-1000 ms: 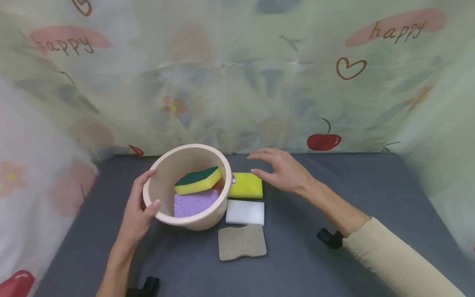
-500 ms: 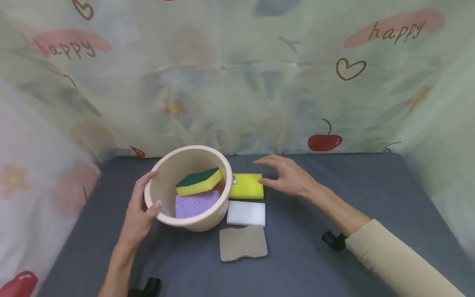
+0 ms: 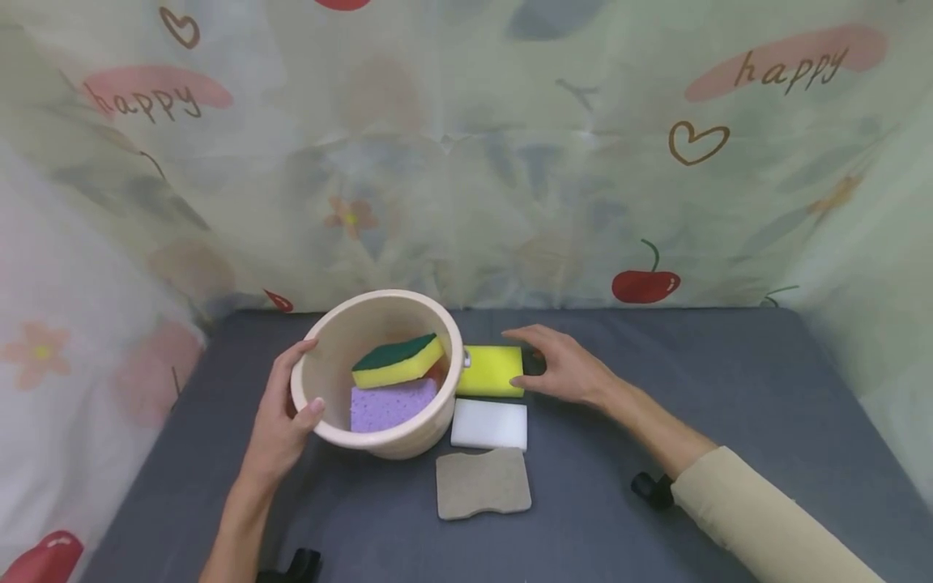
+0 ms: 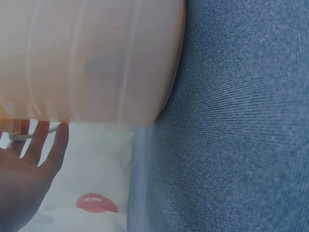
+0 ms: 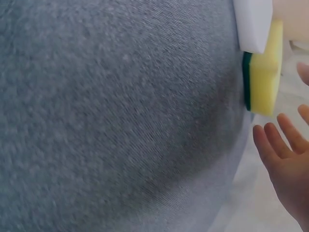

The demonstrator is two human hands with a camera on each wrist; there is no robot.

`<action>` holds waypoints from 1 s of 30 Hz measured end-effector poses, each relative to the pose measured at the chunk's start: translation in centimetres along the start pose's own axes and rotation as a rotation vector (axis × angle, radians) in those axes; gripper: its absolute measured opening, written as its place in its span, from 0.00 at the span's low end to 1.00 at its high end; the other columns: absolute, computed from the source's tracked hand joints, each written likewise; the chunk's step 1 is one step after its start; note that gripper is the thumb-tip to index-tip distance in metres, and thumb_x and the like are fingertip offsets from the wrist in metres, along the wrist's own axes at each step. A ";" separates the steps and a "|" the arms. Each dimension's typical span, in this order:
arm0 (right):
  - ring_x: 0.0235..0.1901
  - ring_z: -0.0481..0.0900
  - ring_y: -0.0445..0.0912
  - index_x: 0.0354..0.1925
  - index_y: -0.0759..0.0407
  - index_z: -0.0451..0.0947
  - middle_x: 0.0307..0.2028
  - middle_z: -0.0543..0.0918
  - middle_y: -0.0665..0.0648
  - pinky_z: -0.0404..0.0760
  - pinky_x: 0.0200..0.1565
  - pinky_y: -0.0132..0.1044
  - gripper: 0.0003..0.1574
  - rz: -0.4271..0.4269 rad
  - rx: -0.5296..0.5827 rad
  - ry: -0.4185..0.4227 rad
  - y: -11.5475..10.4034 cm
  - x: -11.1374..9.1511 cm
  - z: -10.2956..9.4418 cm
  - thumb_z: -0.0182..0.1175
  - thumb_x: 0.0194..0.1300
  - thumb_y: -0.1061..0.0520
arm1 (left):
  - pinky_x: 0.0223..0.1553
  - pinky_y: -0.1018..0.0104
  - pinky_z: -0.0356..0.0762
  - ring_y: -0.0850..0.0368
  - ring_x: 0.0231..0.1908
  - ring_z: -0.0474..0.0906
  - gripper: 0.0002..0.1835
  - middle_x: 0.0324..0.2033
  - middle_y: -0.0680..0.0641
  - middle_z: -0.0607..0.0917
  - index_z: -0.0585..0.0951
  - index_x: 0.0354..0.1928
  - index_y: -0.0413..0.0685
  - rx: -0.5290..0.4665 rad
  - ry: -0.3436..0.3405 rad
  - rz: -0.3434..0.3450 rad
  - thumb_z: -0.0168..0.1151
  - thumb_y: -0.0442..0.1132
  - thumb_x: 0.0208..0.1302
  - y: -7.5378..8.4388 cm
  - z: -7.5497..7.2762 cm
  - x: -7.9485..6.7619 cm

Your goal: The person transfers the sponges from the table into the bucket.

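Note:
My left hand (image 3: 280, 413) grips the left rim of a cream bucket (image 3: 397, 444), thumb at the front and fingers around the outside. The bucket's mouth tips toward me. Inside it lie a purple sponge (image 3: 392, 406) and a green-and-yellow scrub sponge (image 3: 397, 362) resting above it. A yellow sponge (image 3: 490, 371) sits on the table to the bucket's right; the right wrist view shows its dark green underside. Over its right end hovers my right hand (image 3: 572, 368), fingers spread and holding nothing, thumb overlapping the sponge's edge in the head view.
In front of the yellow sponge lie a white sponge block (image 3: 489, 424) and a grey-beige sponge with a notched edge (image 3: 484, 484). The dark grey cloth-covered table (image 3: 583, 518) ends at a printed curtain (image 3: 510, 202) behind. Something reddish shows partly hidden inside the bucket.
My right hand has come down and slightly toward me, nearer the yellow sponge. My left hand keeps its grip on the bucket; the head view has shifted slightly.

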State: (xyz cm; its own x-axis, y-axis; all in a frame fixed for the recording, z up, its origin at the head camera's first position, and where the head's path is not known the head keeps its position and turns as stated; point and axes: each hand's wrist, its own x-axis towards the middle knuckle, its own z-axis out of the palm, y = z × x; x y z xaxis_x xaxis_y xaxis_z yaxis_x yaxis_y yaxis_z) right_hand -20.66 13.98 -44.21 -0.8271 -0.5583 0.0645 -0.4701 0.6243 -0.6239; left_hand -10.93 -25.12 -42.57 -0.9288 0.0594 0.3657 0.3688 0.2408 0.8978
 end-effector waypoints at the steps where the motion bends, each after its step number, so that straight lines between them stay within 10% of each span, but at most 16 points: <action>1: 0.62 0.72 0.53 0.69 0.56 0.70 0.64 0.74 0.57 0.75 0.58 0.50 0.44 0.005 -0.006 -0.004 0.0 0.0 0.2 0.73 0.57 0.50 | 0.43 0.71 0.79 0.48 0.54 0.72 0.40 0.66 0.48 0.65 0.63 0.74 0.47 0.002 -0.002 -0.001 0.59 0.30 0.57 0.0 0.0 0.0; 30: 0.59 0.74 0.52 0.69 0.60 0.68 0.61 0.76 0.60 0.73 0.59 0.49 0.47 0.056 -0.105 -0.014 0.1 0.6 2.2 0.73 0.56 0.47 | 0.43 0.70 0.80 0.45 0.54 0.72 0.39 0.67 0.47 0.64 0.63 0.74 0.49 0.003 0.002 -0.003 0.59 0.32 0.58 -0.2 -0.1 -0.1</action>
State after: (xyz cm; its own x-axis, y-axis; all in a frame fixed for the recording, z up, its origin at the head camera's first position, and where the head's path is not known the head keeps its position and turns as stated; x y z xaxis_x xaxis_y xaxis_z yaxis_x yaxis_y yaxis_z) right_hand -20.49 12.50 -45.92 -0.8490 -0.5281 0.0202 -0.4533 0.7081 -0.5413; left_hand -10.91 -25.30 -42.70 -0.9297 0.0564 0.3640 0.3663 0.2438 0.8980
